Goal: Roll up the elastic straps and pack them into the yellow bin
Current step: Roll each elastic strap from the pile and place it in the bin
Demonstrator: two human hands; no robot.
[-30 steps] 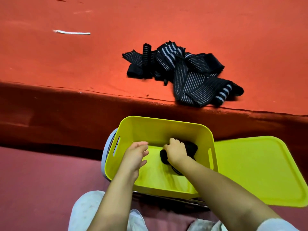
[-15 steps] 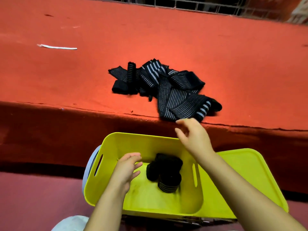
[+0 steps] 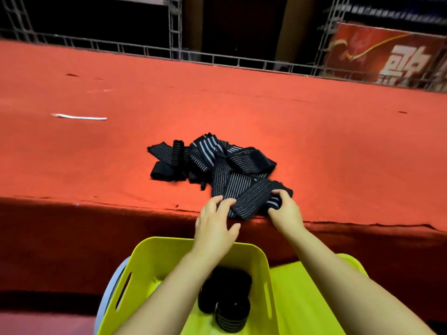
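head | left grip (image 3: 214,223) fingers flat on nearest strap (image 3: 251,198) | right grip (image 3: 285,209) pinching its end | rolled straps (image 3: 227,301) in yellow bin (image 3: 145,257) | red desk (image 3: 338,146)

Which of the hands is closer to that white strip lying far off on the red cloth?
Left. The left hand rests on the near strap, on the side toward the white strip. The right hand grips the strap's far end, farther away.
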